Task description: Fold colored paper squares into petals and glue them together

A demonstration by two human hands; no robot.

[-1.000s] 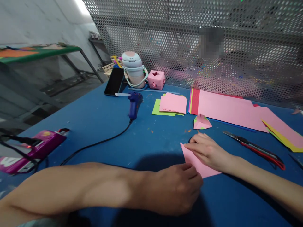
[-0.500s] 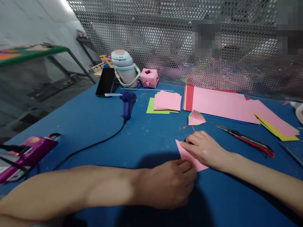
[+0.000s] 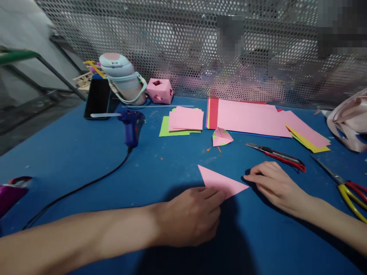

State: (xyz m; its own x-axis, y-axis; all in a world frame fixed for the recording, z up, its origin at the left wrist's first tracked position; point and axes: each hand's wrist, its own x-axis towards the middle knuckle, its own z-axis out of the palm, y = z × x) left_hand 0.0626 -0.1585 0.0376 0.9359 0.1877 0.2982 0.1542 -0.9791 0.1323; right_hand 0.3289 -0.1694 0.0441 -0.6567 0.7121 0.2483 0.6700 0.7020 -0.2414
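purple device (image 3: 10,193): cut by left edge | scissors (image 3: 348,189): handles cut right

No legible text, label, brand or number on anything here.
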